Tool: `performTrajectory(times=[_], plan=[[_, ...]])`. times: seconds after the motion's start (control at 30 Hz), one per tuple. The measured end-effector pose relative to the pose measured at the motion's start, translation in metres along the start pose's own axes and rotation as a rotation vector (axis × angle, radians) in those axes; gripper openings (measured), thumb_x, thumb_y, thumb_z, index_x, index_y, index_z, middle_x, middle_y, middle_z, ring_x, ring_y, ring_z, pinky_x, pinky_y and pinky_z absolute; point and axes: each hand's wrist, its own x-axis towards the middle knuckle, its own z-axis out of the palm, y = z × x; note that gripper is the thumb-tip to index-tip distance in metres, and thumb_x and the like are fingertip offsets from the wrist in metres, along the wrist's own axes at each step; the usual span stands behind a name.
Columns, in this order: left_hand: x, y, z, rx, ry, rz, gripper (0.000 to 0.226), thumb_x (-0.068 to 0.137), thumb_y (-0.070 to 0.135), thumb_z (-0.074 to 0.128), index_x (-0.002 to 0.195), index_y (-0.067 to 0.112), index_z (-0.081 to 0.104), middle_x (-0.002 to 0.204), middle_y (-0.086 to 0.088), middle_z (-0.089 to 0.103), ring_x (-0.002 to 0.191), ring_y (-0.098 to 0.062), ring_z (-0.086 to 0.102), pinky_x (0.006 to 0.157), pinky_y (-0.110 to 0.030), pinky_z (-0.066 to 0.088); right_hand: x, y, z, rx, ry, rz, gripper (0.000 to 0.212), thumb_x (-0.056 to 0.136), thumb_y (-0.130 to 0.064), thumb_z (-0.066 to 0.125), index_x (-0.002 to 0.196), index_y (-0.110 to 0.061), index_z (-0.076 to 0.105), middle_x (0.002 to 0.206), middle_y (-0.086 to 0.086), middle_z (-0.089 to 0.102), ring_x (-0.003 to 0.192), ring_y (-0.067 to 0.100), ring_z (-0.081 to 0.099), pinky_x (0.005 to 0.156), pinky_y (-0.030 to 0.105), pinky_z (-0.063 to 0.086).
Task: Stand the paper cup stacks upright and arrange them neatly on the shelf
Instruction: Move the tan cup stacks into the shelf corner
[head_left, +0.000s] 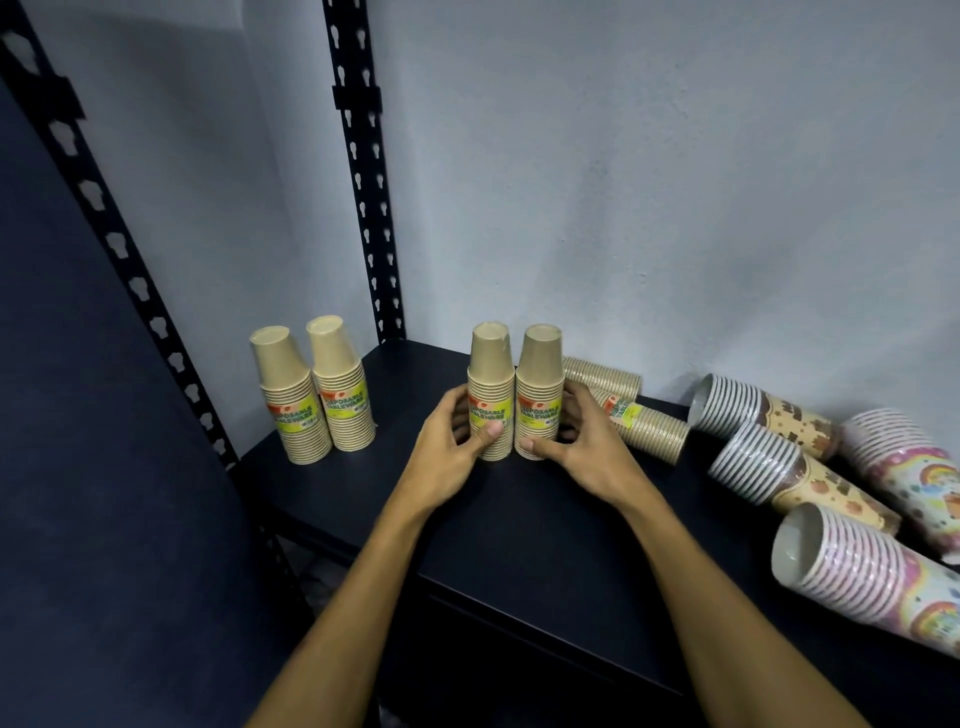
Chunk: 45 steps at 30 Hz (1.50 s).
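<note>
Two brown paper cup stacks stand upright side by side in the middle of the dark shelf (519, 545). My left hand (457, 441) wraps the left stack (489, 374) and my right hand (582, 441) wraps the right stack (540, 374), thumbs in front at their bases. Two more upright brown stacks (317, 389) stand at the shelf's left end. Just behind my right hand, a brown stack (644, 421) lies on its side, with another lying brown stack (602, 371) behind it.
Several patterned cup stacks lie on their sides at the right: two tan ones with brown prints (763, 415) and pink rainbow ones (857, 582). Black perforated uprights (363, 171) frame the shelf's left side. A grey wall stands close behind.
</note>
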Motion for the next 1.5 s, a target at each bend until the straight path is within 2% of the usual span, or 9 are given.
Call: performTrajectory(times=[0.13,0.37,0.57,0.77,0.9,1.03,1.17,1.33,1.5], plan=[[0.000,-0.004,0.001,0.051,0.011,-0.002,0.060,0.088,0.023,0.077,0.140,0.013,0.049,0.132,0.004,0.065,0.119,-0.003,0.062,0.102,-0.023,0.050,-0.001,-0.001,0.002,-0.013,0.006,-0.017,0.084,0.079,-0.021,0.086,0.147,-0.027,0.038,0.143,-0.006,0.056,0.131,0.010,0.054,0.111,0.035,0.045],[-0.015,-0.003,-0.005,0.113,0.073,0.016,0.055,0.087,0.021,0.078,0.135,0.015,0.052,0.123,0.010,0.066,0.110,0.010,0.061,0.088,-0.009,0.048,-0.005,-0.003,0.009,-0.005,-0.027,-0.045,0.076,0.078,-0.019,0.086,0.138,-0.027,0.041,0.139,-0.009,0.058,0.129,0.004,0.055,0.110,0.034,0.045],[-0.044,-0.007,-0.038,0.197,0.140,0.033,0.056,0.084,0.031,0.081,0.132,0.019,0.055,0.122,0.012,0.067,0.112,0.005,0.063,0.093,-0.014,0.051,-0.008,-0.007,0.038,0.003,-0.123,-0.060,0.067,0.077,-0.025,0.087,0.131,-0.025,0.047,0.134,-0.010,0.063,0.125,0.002,0.059,0.111,0.037,0.047],[-0.073,-0.010,-0.080,0.234,0.247,0.030,0.058,0.082,0.024,0.083,0.132,0.026,0.054,0.118,0.024,0.063,0.105,0.016,0.061,0.087,-0.007,0.049,-0.002,-0.025,0.081,0.042,-0.224,-0.098,0.060,0.071,-0.033,0.089,0.121,-0.024,0.056,0.128,-0.008,0.068,0.121,0.008,0.063,0.107,0.043,0.050],[-0.085,-0.011,-0.103,0.285,0.331,0.034,0.060,0.082,0.025,0.083,0.135,0.020,0.056,0.120,0.016,0.065,0.101,0.014,0.062,0.084,-0.003,0.046,0.005,-0.035,0.110,0.044,-0.266,-0.109,0.056,0.074,-0.024,0.089,0.120,-0.021,0.057,0.125,-0.007,0.070,0.118,0.007,0.065,0.107,0.041,0.050],[-0.087,-0.014,-0.119,0.403,0.377,0.066,0.058,0.085,0.034,0.080,0.135,0.017,0.056,0.127,0.006,0.066,0.109,-0.004,0.064,0.088,-0.007,0.048,0.014,-0.045,0.128,0.011,-0.264,-0.117,0.052,0.074,-0.025,0.089,0.116,-0.020,0.060,0.117,-0.008,0.070,0.109,0.010,0.066,0.098,0.036,0.054],[-0.086,-0.022,-0.128,0.445,0.460,0.064,0.064,0.083,0.040,0.080,0.136,0.012,0.058,0.124,-0.004,0.066,0.108,-0.016,0.066,0.091,-0.034,0.057,0.023,-0.053,0.137,-0.029,-0.284,-0.127,0.053,0.073,-0.026,0.090,0.117,-0.018,0.061,0.113,-0.003,0.069,0.103,0.017,0.065,0.091,0.035,0.055],[-0.087,-0.026,-0.125,0.300,0.548,-0.004,0.065,0.077,0.033,0.086,0.130,0.009,0.058,0.120,0.001,0.068,0.101,-0.005,0.067,0.088,-0.022,0.057,0.025,-0.049,0.147,-0.016,-0.263,-0.128,0.055,0.075,-0.023,0.089,0.122,-0.018,0.061,0.112,-0.004,0.070,0.103,0.013,0.065,0.086,0.023,0.051],[-0.087,-0.030,-0.124,0.238,0.578,-0.017,0.064,0.075,0.031,0.088,0.129,0.013,0.059,0.118,0.002,0.069,0.102,-0.006,0.068,0.087,-0.025,0.058,0.023,-0.044,0.151,-0.007,-0.227,-0.145,0.061,0.076,-0.024,0.088,0.129,-0.021,0.059,0.114,-0.008,0.070,0.102,0.005,0.065,0.076,0.007,0.044]])
